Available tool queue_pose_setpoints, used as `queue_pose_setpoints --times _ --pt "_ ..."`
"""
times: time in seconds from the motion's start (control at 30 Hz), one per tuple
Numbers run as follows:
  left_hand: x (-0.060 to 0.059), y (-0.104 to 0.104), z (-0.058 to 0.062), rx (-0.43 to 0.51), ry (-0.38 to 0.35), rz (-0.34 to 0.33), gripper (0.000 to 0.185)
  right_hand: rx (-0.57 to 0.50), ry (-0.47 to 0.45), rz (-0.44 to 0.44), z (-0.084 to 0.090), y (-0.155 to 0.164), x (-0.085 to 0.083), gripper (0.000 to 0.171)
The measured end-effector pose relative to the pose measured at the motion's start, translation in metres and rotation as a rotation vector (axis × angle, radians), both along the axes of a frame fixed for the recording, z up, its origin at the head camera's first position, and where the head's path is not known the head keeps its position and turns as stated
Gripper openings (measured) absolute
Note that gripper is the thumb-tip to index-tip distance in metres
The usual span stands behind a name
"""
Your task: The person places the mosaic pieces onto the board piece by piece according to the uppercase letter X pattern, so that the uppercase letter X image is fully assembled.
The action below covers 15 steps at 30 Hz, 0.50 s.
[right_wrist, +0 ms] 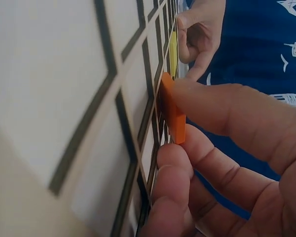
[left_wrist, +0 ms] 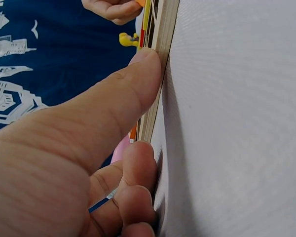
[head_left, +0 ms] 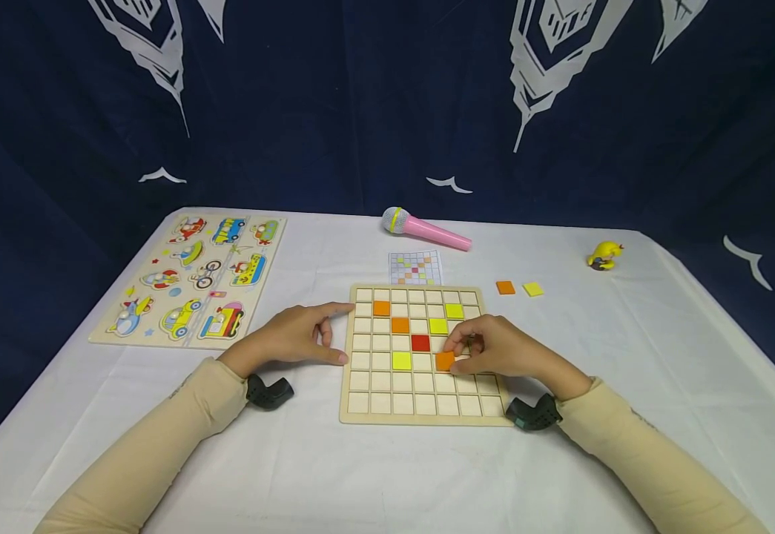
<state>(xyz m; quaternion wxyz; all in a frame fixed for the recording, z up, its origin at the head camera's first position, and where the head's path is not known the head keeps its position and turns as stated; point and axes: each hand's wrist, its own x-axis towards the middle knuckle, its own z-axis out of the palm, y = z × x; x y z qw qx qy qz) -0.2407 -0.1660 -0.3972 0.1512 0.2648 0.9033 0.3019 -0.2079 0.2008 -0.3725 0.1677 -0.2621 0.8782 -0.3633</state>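
Observation:
A pale wooden grid board [head_left: 358, 381] lies flat on the table. My left hand [head_left: 297, 337] is at its left edge, the index fingertip near the upper corner and the thumb lower down, touching the side. Between thumb and fingers of my right hand [head_left: 503, 347] is an orange square tile [right_wrist: 173, 111], pinched and tilted close over a cell right of the middle. Other tiles sit in cells: two orange ones, a red one [head_left: 420, 343] and three yellow ones, one of them a lower-left yellow tile [head_left: 402, 360]. Behind the board lies a printed pattern card [head_left: 415, 265], partly hidden by it.
A loose orange tile [head_left: 505, 287] and a yellow tile [head_left: 532, 289] lie right of the board. Farther back are a pink toy microphone [head_left: 434, 231] and a yellow duck figure [head_left: 604, 256]. A vehicle picture puzzle [head_left: 210, 304] lies at left. A dark curtain [head_left: 294, 111] hangs behind.

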Motion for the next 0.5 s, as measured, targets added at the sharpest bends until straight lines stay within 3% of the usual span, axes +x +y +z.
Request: queue_pose_setpoints --times 0.5 --pt "0.0008 0.0005 0.0013 0.004 0.0 -0.002 0.09 -0.005 0.008 0.01 -0.0009 -0.002 0.0008 0.018"
